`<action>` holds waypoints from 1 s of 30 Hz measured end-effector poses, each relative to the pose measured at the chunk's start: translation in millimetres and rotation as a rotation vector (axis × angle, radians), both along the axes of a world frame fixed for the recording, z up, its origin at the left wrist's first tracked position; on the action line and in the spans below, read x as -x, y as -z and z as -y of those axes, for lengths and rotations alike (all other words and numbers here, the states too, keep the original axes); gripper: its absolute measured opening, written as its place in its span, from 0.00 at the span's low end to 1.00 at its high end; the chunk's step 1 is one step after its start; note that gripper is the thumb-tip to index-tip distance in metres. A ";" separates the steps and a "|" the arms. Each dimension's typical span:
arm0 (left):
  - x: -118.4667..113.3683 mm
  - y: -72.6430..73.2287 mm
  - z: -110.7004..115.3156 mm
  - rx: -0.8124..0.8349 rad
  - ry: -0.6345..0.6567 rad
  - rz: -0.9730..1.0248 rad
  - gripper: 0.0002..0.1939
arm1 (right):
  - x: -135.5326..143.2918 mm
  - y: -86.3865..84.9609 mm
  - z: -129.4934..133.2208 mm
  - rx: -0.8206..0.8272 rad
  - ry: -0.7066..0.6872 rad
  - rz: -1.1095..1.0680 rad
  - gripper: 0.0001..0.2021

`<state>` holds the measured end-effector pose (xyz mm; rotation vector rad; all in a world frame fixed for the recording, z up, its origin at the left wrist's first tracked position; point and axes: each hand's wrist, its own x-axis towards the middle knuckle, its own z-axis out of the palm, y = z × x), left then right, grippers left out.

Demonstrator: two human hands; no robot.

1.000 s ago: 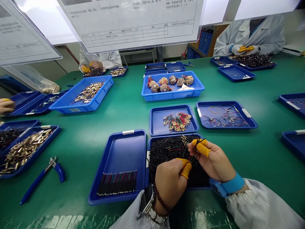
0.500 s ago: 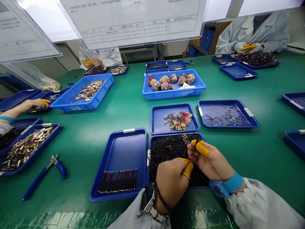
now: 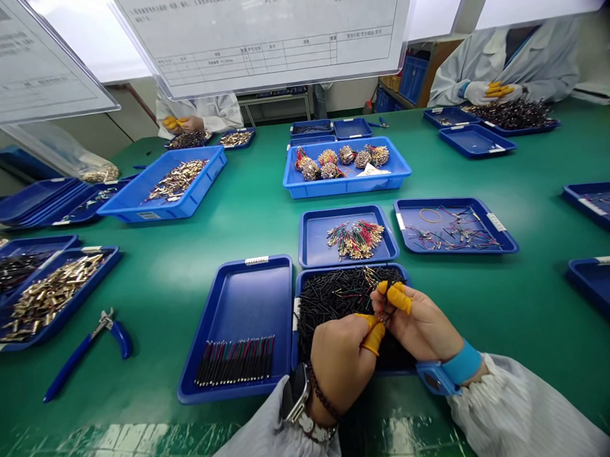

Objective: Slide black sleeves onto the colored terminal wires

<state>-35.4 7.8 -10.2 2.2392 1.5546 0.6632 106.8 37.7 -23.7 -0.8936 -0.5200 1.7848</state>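
Both hands meet over a blue tray [image 3: 297, 341] full of short black tubes [image 3: 322, 299], with yellow finger cots on several fingertips. My left hand [image 3: 343, 363] is closed, pinching thin wires [image 3: 383, 318] whose ends are mostly hidden by the fingers. My right hand [image 3: 416, 319] is also closed, thumb and finger pinched around a thin black tube [image 3: 391, 315] close to the left fingertips. A few gold-tipped wires [image 3: 369, 277] lie on the black tubes just behind. To the left, a blue tray [image 3: 252, 300] holds a neat row of black-sleeved wires [image 3: 235, 361].
Beyond are a tray of gold-tipped coloured wires [image 3: 355, 238] and a tray with loose wires [image 3: 452, 230]. A blue bin [image 3: 346, 188] holds wire bundles. Blue-handled cutters [image 3: 88, 354] lie left, near a tray of metal parts [image 3: 57, 293]. Co-workers sit across the table.
The co-worker's hand at the left has withdrawn from view. My hands stay pinched together at nearly the same place, with only slight finger movement. The view has shifted slightly.
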 end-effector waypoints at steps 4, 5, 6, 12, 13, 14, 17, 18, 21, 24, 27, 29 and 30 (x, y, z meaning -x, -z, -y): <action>1.1 1.0 -0.9 0.012 -0.030 0.026 0.10 | 4.3 1.2 3.4 -0.061 -0.034 0.087 0.08; 1.4 1.0 -1.2 0.012 -0.039 0.028 0.10 | 3.7 0.7 3.8 -0.101 -0.050 0.139 0.08; 1.7 0.9 -1.5 0.011 -0.049 0.026 0.10 | 2.2 -0.4 3.9 -0.147 -0.070 0.203 0.08; 2.4 -0.5 -1.9 0.037 -0.069 0.069 0.12 | -14.3 -13.6 -0.7 -0.331 -0.043 0.581 0.07; 2.6 -0.8 -1.9 0.037 -0.068 0.083 0.12 | -15.8 -14.8 -1.4 -0.338 -0.014 0.611 0.06; 2.7 -1.0 -1.8 0.032 -0.069 0.098 0.12 | -16.5 -15.4 -1.9 -0.340 0.008 0.634 0.06; 3.2 -1.5 -1.8 -0.013 -0.077 0.150 0.11 | -15.2 -14.9 -1.7 -0.336 0.057 0.664 0.05; 3.2 -1.7 -1.7 -0.030 -0.078 0.169 0.11 | -14.1 -14.4 -1.2 -0.340 0.073 0.668 0.05; 2.9 -1.9 -0.8 -0.069 -0.072 0.212 0.12 | -10.8 -12.7 0.6 -0.370 0.118 0.668 0.08; 2.2 -1.1 0.9 -0.089 -0.043 0.225 0.12 | -8.6 -8.6 1.7 -0.391 0.095 0.588 0.10; 1.7 -0.4 1.9 -0.137 -0.025 0.224 0.13 | -7.5 -2.2 2.1 -0.393 0.070 0.464 0.11; 1.2 -0.3 1.9 -0.178 -0.014 0.221 0.15 | -6.6 0.6 2.5 -0.372 0.056 0.377 0.10; 0.8 -0.3 1.8 -0.195 -0.004 0.218 0.16 | -6.0 0.9 2.9 -0.350 0.039 0.333 0.09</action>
